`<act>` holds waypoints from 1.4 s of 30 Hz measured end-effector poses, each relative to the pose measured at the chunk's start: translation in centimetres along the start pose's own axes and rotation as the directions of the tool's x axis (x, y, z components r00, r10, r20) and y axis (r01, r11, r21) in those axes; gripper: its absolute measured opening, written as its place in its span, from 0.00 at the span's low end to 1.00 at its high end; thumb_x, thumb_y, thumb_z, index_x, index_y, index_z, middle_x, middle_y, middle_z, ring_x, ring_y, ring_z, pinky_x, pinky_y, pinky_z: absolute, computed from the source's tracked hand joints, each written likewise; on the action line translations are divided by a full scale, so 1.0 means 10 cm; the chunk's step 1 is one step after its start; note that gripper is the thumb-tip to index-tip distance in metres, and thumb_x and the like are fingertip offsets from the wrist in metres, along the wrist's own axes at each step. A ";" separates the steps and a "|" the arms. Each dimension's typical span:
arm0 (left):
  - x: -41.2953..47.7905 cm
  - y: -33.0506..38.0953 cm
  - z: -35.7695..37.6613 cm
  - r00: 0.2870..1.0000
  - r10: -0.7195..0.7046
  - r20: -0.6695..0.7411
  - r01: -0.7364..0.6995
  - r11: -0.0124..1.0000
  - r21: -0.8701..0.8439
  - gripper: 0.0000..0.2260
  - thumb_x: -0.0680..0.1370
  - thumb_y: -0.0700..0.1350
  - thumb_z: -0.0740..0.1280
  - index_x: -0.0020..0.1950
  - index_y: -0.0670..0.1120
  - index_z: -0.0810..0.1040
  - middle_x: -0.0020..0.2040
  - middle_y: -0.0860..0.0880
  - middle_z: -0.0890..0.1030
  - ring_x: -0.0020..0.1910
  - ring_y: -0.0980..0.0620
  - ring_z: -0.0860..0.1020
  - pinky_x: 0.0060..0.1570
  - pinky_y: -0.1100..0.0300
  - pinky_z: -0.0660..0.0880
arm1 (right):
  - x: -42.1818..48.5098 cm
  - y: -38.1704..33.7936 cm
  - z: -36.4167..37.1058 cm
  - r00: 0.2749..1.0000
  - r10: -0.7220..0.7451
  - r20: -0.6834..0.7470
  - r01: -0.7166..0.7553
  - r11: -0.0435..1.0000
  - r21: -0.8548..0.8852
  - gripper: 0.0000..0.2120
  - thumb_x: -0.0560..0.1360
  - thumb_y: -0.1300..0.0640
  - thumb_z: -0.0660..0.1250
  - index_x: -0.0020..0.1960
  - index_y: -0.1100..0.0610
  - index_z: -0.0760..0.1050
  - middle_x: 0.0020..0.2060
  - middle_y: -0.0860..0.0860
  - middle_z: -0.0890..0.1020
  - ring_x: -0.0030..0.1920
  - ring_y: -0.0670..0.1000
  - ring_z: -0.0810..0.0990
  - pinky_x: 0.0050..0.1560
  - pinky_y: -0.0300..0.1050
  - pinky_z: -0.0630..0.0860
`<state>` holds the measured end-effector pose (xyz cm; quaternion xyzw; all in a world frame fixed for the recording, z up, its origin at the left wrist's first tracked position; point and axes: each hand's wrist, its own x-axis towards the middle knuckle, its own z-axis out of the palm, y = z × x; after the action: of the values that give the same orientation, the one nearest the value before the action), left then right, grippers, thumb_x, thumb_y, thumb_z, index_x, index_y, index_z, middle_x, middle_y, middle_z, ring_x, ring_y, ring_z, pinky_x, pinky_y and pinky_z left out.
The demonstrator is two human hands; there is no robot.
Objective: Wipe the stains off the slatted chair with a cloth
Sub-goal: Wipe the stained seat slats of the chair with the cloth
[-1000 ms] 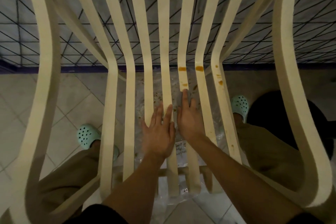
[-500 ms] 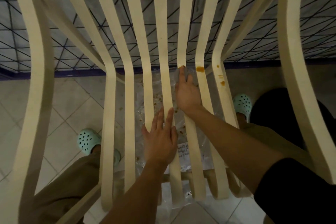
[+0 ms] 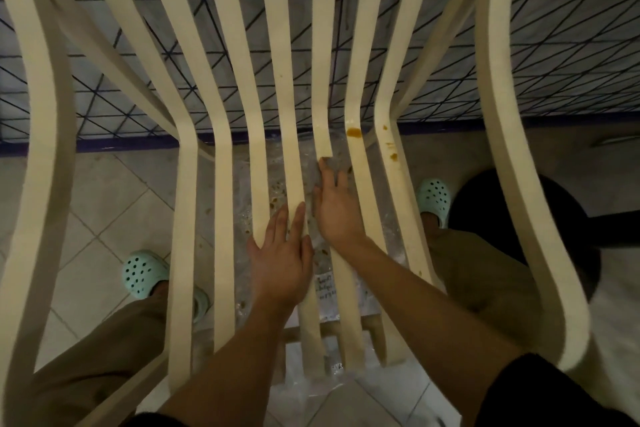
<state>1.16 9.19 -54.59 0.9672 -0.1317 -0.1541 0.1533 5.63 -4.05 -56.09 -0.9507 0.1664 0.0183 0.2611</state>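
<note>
- I stand over the chair and look down through its pale slats, which run from the seat front near me up into the back.
- My left hand lies palm down across two middle slats of the seat. Its fingers are straight and released, grasping nothing, with the thumb spread to the left.
- My right hand rests on the next slat to the right, just beside the left hand and a little further from me.
- Its fingers are stretched flat, not clenched, and point toward the bend where the seat meets the back.
- A greyish patch under and beside those fingertips looks like the cloth. It is pressed flat on the slat, not gripped, and I cannot tell its edges from the plastic below.
- An orange stain sits on the slat to the right of my right hand, at the bend and apart from my fingertips.
- Smaller orange spots mark the slat beyond that one.
- A clear plastic sheet lies on the tiled floor under the seat, speckled with brown bits, with a paper label on it.
- My feet, in mint clogs, stand either side of the seat, well apart.
- My trousers are khaki.
- Behind the chair is a wall crossed by dark lines.
</note>
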 end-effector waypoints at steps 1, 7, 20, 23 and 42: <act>-0.01 0.01 0.02 1.000 0.008 -0.008 -0.008 1.000 0.009 0.24 0.83 0.55 0.44 0.79 0.59 0.44 0.79 0.50 0.55 0.78 0.53 0.52 0.72 0.36 0.53 | -0.13 0.03 -0.03 1.000 0.015 0.013 -0.016 0.997 0.079 0.24 0.84 0.52 0.52 0.78 0.52 0.54 0.66 0.60 0.69 0.51 0.59 0.78 0.49 0.51 0.77; -0.03 0.02 0.02 1.000 0.016 -0.020 -0.015 0.999 0.036 0.24 0.83 0.54 0.45 0.79 0.57 0.47 0.79 0.49 0.58 0.78 0.52 0.56 0.69 0.37 0.59 | -1.04 0.17 -0.01 0.999 0.008 0.042 -0.013 0.992 0.125 0.26 0.83 0.51 0.53 0.79 0.49 0.51 0.72 0.58 0.65 0.61 0.57 0.76 0.59 0.51 0.76; -0.03 0.05 -0.02 1.000 0.010 0.003 -0.010 1.000 0.015 0.24 0.83 0.55 0.46 0.79 0.58 0.46 0.80 0.52 0.54 0.78 0.53 0.53 0.71 0.37 0.55 | -1.39 0.01 -1.02 0.982 0.185 -0.022 -0.121 0.724 0.679 0.19 0.75 0.69 0.65 0.62 0.53 0.72 0.53 0.46 0.81 0.52 0.38 0.79 0.49 0.29 0.74; -0.03 0.05 -0.02 1.000 0.012 -0.012 -0.012 1.000 0.018 0.24 0.83 0.55 0.47 0.79 0.58 0.47 0.79 0.52 0.55 0.78 0.53 0.55 0.71 0.36 0.56 | -1.05 0.06 -1.12 0.980 0.138 -0.142 -0.033 0.822 0.569 0.19 0.70 0.73 0.66 0.55 0.55 0.78 0.49 0.48 0.82 0.50 0.40 0.79 0.50 0.28 0.73; -0.02 0.01 0.01 0.999 0.032 -0.045 -0.030 0.999 0.036 0.25 0.81 0.56 0.42 0.79 0.56 0.49 0.78 0.50 0.59 0.77 0.52 0.57 0.70 0.37 0.57 | -1.72 0.11 -0.27 0.982 0.156 0.104 -0.185 0.889 0.418 0.24 0.82 0.58 0.58 0.76 0.46 0.59 0.74 0.48 0.64 0.65 0.37 0.66 0.60 0.18 0.59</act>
<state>0.85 9.09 -54.60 0.9708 -0.1458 -0.1275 0.1414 -11.11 -1.06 -52.23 -0.8512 0.2401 0.0363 0.4652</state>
